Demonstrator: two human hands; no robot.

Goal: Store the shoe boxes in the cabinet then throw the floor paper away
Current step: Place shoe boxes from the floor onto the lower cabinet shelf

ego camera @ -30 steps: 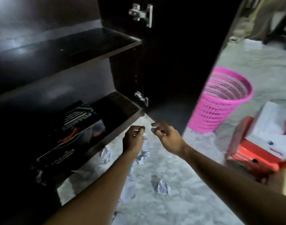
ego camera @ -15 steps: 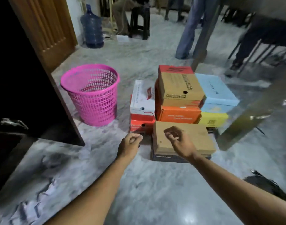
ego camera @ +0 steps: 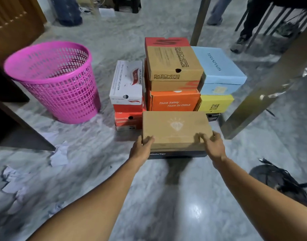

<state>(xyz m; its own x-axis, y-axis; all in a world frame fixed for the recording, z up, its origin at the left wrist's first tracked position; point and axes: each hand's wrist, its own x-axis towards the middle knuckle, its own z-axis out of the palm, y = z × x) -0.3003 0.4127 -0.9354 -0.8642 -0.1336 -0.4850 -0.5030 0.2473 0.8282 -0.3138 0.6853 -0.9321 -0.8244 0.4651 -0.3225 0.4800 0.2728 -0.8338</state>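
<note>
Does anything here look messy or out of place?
Yes. Crumpled white paper lies scattered on the marble floor left of the shoe boxes, while the pink basket stands right beside it.

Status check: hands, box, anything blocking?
Left hand and right hand grip the plain brown box, atop a dark box. Nothing blocking; crumpled paper on floor.

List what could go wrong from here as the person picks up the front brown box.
1. The left hand and right hand grip only the near corners of the brown box; lifted that way, it may tip forward.
2. It rests on a dark box, which could get dragged along.
3. Crumpled paper lies on the glossy floor toward the cabinet, a possible slip hazard.
</note>
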